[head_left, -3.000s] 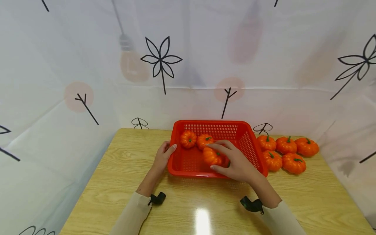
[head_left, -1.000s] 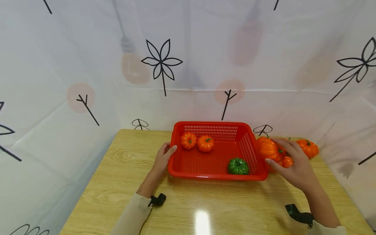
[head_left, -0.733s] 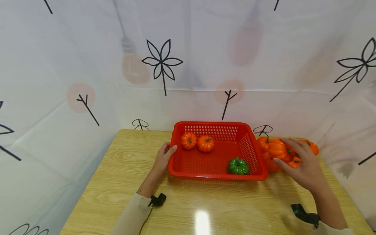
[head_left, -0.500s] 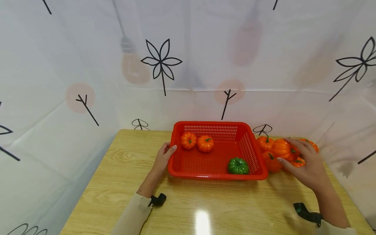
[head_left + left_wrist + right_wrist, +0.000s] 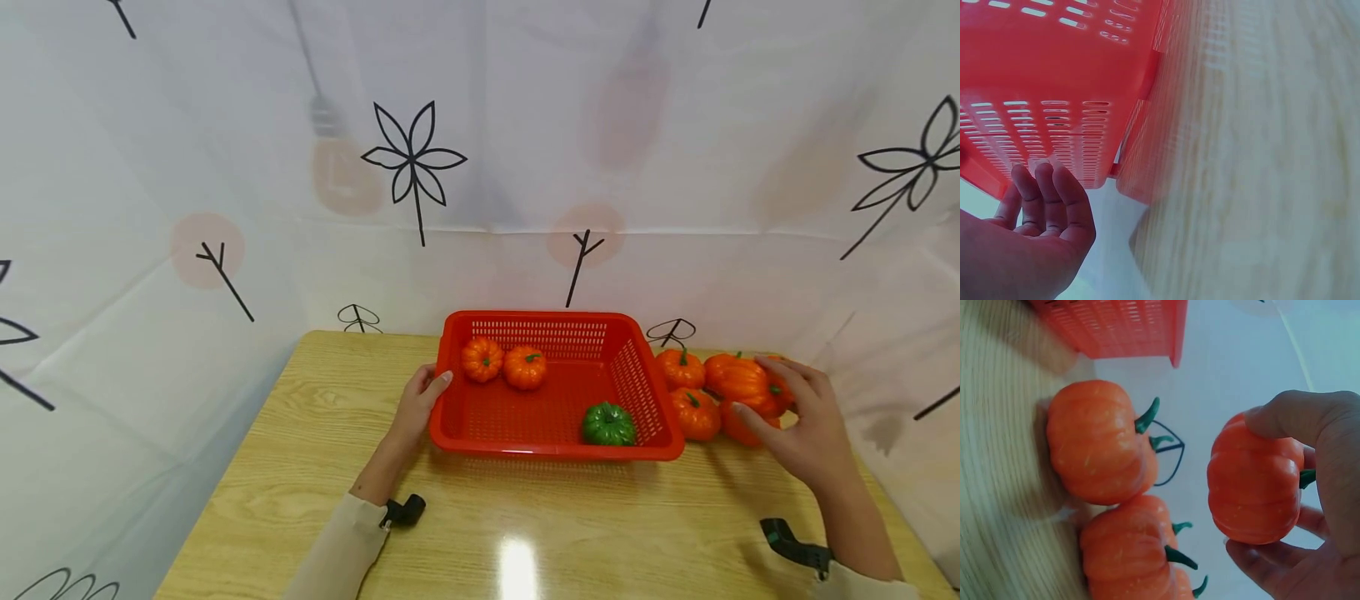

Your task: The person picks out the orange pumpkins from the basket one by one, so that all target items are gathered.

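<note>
Nine toy pumpkins in all, by my count: eight orange and one green. There's one red basket [image 5: 555, 451] in the middle of the frame, and it holds three of them: two orange pumpkins [image 5: 525, 368] side by side toward its upper left corner, and the green pumpkin [image 5: 608, 425] down in its lower right one. Another five orange pumpkins [image 5: 696, 414] sit bunched on the table [image 5: 577, 521] at the right of the frame (two are partly hidden, though the wrist view there helps the count). The last one, the held pumpkin [image 5: 742, 382], is in front of that bunch, its stem turned toward the palm; the right hand [image 5: 806, 425] has it between thumb and fingers, spread only as wide as the pumpkin itself. The left hand [image 5: 415, 404] pinches the basket's left side, thumb over the rim and fingers bent against the slotted outer wall. As for edges, the basket's far rim comes close to the patterned cloth [image 5: 487, 175] behind the table, and its right side is just beside the bunch, so that flank is tight. Roomier wood lies left of the basket and across the lower middle of the frame, where a bright reflection [image 5: 517, 567] shines. Inside the basket, a wide stretch of red floor separates the orange pair from the green one.
</note>
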`<state>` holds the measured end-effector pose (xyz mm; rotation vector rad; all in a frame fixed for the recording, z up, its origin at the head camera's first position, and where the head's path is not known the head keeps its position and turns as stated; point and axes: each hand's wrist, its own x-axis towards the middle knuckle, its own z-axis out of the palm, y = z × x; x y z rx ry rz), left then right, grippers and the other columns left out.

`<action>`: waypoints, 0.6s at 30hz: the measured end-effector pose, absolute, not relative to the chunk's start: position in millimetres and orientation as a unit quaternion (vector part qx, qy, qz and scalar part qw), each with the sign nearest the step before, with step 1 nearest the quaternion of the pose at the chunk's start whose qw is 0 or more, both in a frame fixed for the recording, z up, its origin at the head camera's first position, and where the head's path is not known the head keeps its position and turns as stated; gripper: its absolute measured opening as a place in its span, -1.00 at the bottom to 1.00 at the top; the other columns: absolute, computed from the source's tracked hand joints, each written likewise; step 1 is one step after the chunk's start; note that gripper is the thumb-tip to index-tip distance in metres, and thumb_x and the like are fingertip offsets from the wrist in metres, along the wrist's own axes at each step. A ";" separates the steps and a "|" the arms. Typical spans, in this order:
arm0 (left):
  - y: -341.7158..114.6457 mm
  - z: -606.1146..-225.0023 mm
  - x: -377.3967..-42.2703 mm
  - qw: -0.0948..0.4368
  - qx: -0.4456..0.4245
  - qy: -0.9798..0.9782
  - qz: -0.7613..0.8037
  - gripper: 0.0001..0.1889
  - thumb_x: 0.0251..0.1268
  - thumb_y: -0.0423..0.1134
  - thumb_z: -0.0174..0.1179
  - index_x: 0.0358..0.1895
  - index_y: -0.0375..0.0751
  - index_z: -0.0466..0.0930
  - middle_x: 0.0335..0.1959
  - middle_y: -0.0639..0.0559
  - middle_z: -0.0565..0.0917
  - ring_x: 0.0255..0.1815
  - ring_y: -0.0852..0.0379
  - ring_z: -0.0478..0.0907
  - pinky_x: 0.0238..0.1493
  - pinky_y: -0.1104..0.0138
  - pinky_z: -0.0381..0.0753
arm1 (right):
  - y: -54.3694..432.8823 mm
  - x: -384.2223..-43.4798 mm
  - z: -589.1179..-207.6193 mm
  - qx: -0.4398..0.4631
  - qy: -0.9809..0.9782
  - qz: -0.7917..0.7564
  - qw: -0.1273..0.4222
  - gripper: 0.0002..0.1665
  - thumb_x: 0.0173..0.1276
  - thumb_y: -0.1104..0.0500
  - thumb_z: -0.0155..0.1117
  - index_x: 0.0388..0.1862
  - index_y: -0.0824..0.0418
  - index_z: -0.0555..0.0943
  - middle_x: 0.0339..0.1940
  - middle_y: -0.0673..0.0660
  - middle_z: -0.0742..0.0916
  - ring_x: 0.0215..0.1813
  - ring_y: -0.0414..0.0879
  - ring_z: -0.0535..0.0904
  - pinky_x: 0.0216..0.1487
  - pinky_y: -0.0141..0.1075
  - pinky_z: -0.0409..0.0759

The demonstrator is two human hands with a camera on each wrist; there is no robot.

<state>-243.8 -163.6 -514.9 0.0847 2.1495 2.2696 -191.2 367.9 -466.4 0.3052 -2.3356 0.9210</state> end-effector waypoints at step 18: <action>-163.5 -513.9 -242.9 0.007 0.027 0.693 0.720 -0.48 0.64 -0.04 0.15 0.40 -0.36 0.44 0.25 -0.45 0.54 0.18 -0.31 0.60 0.20 0.05 0.72 | 395.0 -191.5 -481.0 0.054 -0.895 0.350 0.272 -0.14 0.27 0.32 0.57 0.54 0.28 0.47 0.41 0.49 0.42 0.23 -0.64 0.08 0.00 -0.83 0.16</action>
